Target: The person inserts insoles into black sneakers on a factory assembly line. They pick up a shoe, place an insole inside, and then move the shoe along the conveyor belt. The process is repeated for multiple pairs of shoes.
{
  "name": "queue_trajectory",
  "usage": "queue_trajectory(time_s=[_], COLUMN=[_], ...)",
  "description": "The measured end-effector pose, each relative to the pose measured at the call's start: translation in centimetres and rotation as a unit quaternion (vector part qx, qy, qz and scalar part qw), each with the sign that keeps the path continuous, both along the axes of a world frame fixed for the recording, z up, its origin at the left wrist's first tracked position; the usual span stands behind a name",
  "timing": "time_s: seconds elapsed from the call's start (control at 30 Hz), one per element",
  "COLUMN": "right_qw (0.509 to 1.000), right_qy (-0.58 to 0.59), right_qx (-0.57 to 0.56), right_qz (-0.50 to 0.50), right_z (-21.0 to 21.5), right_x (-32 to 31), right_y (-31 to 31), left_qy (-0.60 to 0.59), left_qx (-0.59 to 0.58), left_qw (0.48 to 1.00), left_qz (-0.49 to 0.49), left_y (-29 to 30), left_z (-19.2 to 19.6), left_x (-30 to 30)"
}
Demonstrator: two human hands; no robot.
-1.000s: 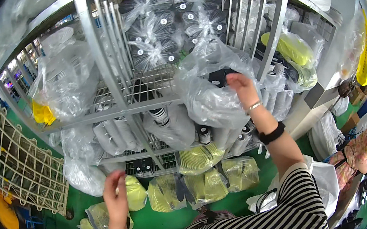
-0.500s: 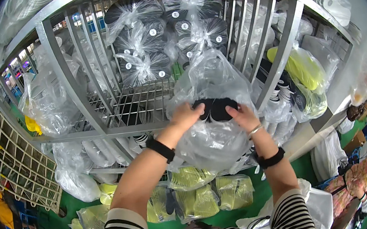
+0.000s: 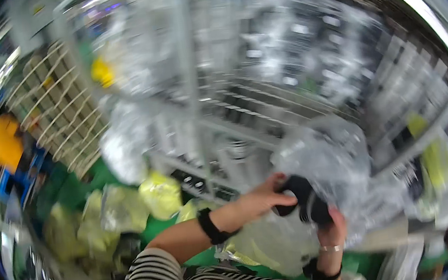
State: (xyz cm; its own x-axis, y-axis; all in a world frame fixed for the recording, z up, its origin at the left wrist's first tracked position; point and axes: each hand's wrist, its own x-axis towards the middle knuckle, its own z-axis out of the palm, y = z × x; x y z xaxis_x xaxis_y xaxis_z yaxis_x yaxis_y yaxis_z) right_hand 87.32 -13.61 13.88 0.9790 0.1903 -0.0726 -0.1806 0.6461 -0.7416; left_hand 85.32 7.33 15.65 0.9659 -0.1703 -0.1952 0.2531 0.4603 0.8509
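A bundle of black, rounded, sole-shaped pieces (image 3: 315,207), probably shoe insoles, is between my two hands, smeared by motion. My left hand (image 3: 267,197) grips its left end with thumb and fingers. My right hand (image 3: 333,230) is closed on its lower right end. Thin pale lines run along the bundle's side. Right behind it, a large clear plastic bag (image 3: 329,152) bulges at the front of the rack. Some of the right fingers are hidden.
The metal rack (image 3: 189,71) holds bagged black pieces (image 3: 307,40). Yellow-green bagged bundles (image 3: 161,195) lie on the green floor (image 3: 159,229). A cream lattice basket (image 3: 60,104) stands at left, with a person in an orange top (image 3: 5,143) beyond. Blurred bagged goods fill the right.
My view has swung left, so the rack appears shifted right and tilted. Both hands and the black bundle have drawn lower, toward me, out in front of the clear bag. The bundle has turned.
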Motion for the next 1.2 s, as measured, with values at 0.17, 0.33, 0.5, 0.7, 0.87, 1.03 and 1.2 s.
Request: queue_trajectory(time_s=[0.17,0.33,0.5,0.7,0.87,1.03,1.2], right_qw=[0.983,0.960,0.956,0.886,0.839,0.843,0.818], right_qy=[-0.032,-0.091,-0.007,0.075,0.101,0.042,-0.036], right_qx=[-0.166,-0.257,-0.071,-0.218,-0.213,-0.244,-0.282], right_qz=[-0.071,0.066,0.285,0.402,0.490,0.478,0.501], right_z=[-4.1,-7.2,-6.1,-8.4,-10.3,-9.2,-8.3], right_x=[-2.0,-0.7,-3.1,-9.8,-17.1,-20.8,-24.6], right_y=[1.0,6.6,16.3,22.9,26.2,29.6,30.5], left_qy=[-0.037,-0.056,-0.021,-0.078,-0.227,-0.246,-0.212], left_qx=[-0.051,0.171,0.302,-0.038,-0.109,-0.064,-0.018], left_qw=[0.997,0.983,0.949,0.956,0.800,0.571,0.370], left_qz=[-0.051,0.031,0.084,0.282,0.544,0.780,0.904], left_y=[4.6,9.2,12.0,11.3,11.9,15.3,19.8], left_z=[-6.4,-8.1,-8.4,-8.3,-10.9,-8.8,-10.8], left_x=[-7.7,-17.7,-30.3,-44.2,-53.0,-62.4,-72.8])
